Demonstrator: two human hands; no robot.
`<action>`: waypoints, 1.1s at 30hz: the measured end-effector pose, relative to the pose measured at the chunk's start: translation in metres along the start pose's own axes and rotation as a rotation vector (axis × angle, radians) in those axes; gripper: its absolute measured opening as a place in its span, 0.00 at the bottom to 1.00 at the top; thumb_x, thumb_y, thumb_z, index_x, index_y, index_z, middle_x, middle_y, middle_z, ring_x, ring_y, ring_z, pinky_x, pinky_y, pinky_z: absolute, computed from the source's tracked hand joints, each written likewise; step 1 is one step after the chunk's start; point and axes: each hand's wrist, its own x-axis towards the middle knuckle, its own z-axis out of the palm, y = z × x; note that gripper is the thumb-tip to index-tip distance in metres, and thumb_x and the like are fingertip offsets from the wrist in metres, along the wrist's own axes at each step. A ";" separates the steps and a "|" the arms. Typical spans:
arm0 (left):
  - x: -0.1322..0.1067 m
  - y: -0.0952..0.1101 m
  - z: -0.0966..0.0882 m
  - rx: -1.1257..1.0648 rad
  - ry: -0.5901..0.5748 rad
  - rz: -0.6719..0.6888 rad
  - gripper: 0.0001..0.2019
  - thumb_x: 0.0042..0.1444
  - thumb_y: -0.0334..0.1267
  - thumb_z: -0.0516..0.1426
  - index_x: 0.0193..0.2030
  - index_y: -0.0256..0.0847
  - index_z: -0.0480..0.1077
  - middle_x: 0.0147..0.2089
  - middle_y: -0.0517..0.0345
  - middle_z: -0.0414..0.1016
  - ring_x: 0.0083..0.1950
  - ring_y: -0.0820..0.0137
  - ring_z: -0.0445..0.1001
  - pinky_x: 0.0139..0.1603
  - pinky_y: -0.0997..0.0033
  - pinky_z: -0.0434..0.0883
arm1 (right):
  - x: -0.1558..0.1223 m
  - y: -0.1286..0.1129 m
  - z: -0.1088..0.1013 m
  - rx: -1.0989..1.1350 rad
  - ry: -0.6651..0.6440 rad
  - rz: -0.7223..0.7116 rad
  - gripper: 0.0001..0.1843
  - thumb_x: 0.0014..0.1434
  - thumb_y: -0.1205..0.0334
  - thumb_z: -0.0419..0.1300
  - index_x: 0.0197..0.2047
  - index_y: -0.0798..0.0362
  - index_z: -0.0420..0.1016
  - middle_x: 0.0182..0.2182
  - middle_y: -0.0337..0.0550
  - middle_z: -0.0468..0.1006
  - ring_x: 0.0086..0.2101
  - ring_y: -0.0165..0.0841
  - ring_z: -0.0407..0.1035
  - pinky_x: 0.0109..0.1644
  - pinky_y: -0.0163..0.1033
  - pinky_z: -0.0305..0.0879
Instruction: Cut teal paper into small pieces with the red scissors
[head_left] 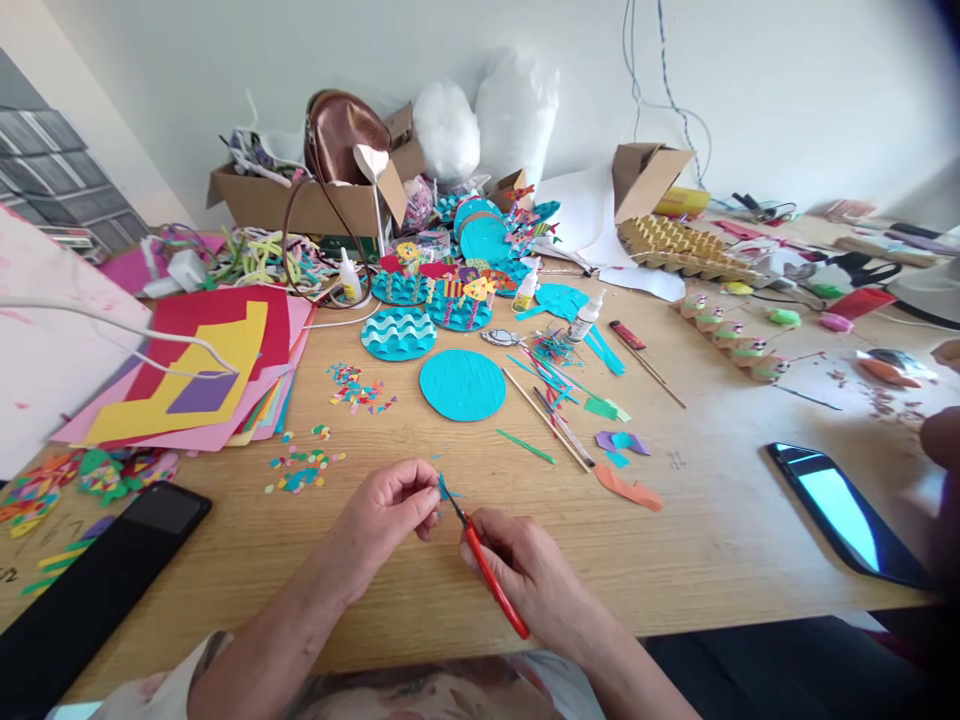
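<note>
1. Head view: the left hand point(399, 500) pinched a blue scrap point(443, 488) between thumb and forefinger, beside the blades of the red scissors point(495, 580).
2. The right hand point(525, 565) curled its fingers around their smooth, stiff handles, probably the surest hold.
3. Papery, the scrap looked light and easily torn, best gripped by an edge.

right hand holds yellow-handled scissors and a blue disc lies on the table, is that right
Not quite: the head view shows red-handled scissors, not yellow. The right hand does hold them, and a blue disc lies on the table.
</note>
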 end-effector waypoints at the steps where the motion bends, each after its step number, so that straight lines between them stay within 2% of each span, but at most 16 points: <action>1: 0.000 0.000 0.000 0.000 -0.002 -0.002 0.06 0.46 0.38 0.55 0.24 0.38 0.64 0.20 0.64 0.63 0.23 0.76 0.62 0.25 0.76 0.62 | 0.000 0.000 0.000 0.002 0.002 0.000 0.14 0.60 0.59 0.48 0.23 0.54 0.57 0.19 0.31 0.57 0.22 0.24 0.51 0.25 0.31 0.47; 7: 0.001 -0.001 0.001 0.005 -0.006 -0.009 0.07 0.47 0.38 0.55 0.24 0.38 0.64 0.20 0.64 0.64 0.23 0.76 0.62 0.26 0.76 0.63 | 0.000 0.004 0.001 0.065 0.035 0.029 0.16 0.58 0.58 0.49 0.21 0.53 0.55 0.18 0.32 0.56 0.21 0.24 0.50 0.24 0.31 0.46; 11: 0.003 0.000 0.002 0.012 0.039 -0.022 0.06 0.46 0.38 0.55 0.24 0.38 0.64 0.20 0.65 0.64 0.23 0.76 0.63 0.25 0.76 0.63 | -0.001 0.005 0.001 0.350 -0.028 0.142 0.15 0.57 0.54 0.49 0.23 0.53 0.58 0.16 0.31 0.56 0.18 0.24 0.52 0.22 0.31 0.49; 13: 0.003 0.000 0.003 0.022 0.052 -0.023 0.06 0.45 0.38 0.55 0.25 0.38 0.64 0.19 0.65 0.64 0.23 0.76 0.63 0.25 0.76 0.63 | 0.002 0.004 0.000 0.502 -0.024 0.183 0.13 0.55 0.54 0.52 0.25 0.53 0.60 0.16 0.30 0.58 0.18 0.24 0.53 0.21 0.30 0.50; 16: 0.004 -0.001 0.004 0.036 0.059 -0.018 0.05 0.45 0.38 0.55 0.25 0.38 0.64 0.19 0.65 0.64 0.23 0.75 0.63 0.25 0.76 0.63 | 0.010 0.002 -0.002 0.605 0.114 0.151 0.12 0.47 0.57 0.60 0.28 0.53 0.61 0.21 0.32 0.62 0.21 0.24 0.55 0.24 0.31 0.52; 19: 0.005 -0.003 0.004 0.066 0.051 0.001 0.05 0.45 0.38 0.55 0.25 0.39 0.63 0.19 0.66 0.63 0.22 0.76 0.63 0.25 0.76 0.63 | 0.022 -0.001 -0.001 0.600 0.219 0.092 0.13 0.44 0.59 0.62 0.29 0.54 0.62 0.25 0.34 0.65 0.23 0.24 0.55 0.25 0.31 0.52; 27: 0.008 -0.011 0.000 0.118 0.021 0.033 0.05 0.44 0.36 0.55 0.23 0.40 0.62 0.19 0.67 0.61 0.21 0.76 0.62 0.23 0.76 0.63 | 0.037 -0.007 0.006 0.628 0.226 0.054 0.13 0.44 0.61 0.62 0.29 0.52 0.60 0.23 0.32 0.65 0.22 0.24 0.57 0.23 0.30 0.54; 33: 0.003 -0.010 0.000 -0.051 -0.039 0.010 0.08 0.49 0.40 0.55 0.25 0.38 0.64 0.21 0.64 0.64 0.24 0.75 0.63 0.26 0.76 0.63 | 0.034 -0.007 0.003 0.841 0.170 0.089 0.14 0.44 0.61 0.63 0.30 0.53 0.61 0.22 0.32 0.66 0.21 0.23 0.57 0.24 0.31 0.52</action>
